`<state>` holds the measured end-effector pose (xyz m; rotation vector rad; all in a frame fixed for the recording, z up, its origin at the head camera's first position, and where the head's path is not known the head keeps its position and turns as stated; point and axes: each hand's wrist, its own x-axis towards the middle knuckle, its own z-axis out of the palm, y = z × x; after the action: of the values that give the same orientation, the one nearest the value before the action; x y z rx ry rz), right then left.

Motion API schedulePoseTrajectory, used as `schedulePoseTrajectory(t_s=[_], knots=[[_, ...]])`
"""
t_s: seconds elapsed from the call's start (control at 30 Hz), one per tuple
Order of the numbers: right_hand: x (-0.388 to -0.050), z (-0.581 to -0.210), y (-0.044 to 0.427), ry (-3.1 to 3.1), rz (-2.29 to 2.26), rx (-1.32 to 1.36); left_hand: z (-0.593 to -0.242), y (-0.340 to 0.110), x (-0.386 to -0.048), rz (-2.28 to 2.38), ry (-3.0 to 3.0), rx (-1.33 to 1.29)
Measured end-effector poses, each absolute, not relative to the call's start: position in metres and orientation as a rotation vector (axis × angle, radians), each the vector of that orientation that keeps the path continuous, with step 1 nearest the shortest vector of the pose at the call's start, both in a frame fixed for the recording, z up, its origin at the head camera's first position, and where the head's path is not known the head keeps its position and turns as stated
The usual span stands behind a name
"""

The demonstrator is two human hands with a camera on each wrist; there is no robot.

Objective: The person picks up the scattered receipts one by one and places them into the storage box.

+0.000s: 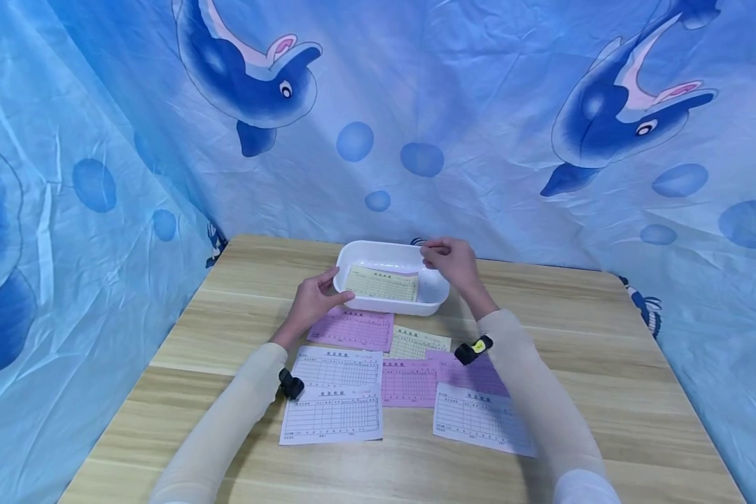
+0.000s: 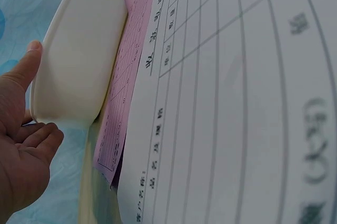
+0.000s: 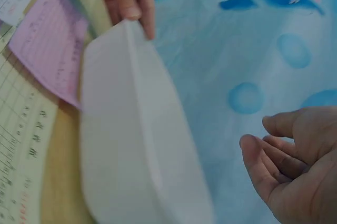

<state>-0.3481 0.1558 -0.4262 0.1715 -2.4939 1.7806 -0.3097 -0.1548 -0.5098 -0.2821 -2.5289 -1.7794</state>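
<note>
A white plastic tray (image 1: 390, 306) stands near the table's back edge, with a yellow printed slip (image 1: 381, 283) inside and a bit of pink showing behind it. My left hand (image 1: 311, 301) grips the tray's left end, its thumb on the front rim; the left wrist view shows the hand (image 2: 26, 150) at the corner of the tray (image 2: 79, 50). Over the back right rim is my right hand (image 1: 455, 264), fingers loosely bent. In the right wrist view that hand (image 3: 303, 163) holds nothing and appears apart from the tray (image 3: 139, 129).
In front of the tray, several printed slips lie partly overlapping on the wooden table (image 1: 605, 392): pink (image 1: 409, 385), yellow (image 1: 418, 341) and white (image 1: 330, 416). The right forearm passes over a white slip (image 1: 475, 420). A blue dolphin curtain (image 1: 479, 140) hangs behind.
</note>
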Motion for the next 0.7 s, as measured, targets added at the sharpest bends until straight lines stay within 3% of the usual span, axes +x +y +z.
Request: schedulePoseTrajectory(t_s=[0.33,0.7], knots=[[-0.303,-0.385,0.192,-2.467,1.647,0.314,-0.509,-0.154,-0.310,-1.742,-2.548,-0.258],[-0.255,-0.387,0.243,-2.515,1.448,0.270,-0.513,-0.155,-0.311,-1.774,-2.540,-0.273]])
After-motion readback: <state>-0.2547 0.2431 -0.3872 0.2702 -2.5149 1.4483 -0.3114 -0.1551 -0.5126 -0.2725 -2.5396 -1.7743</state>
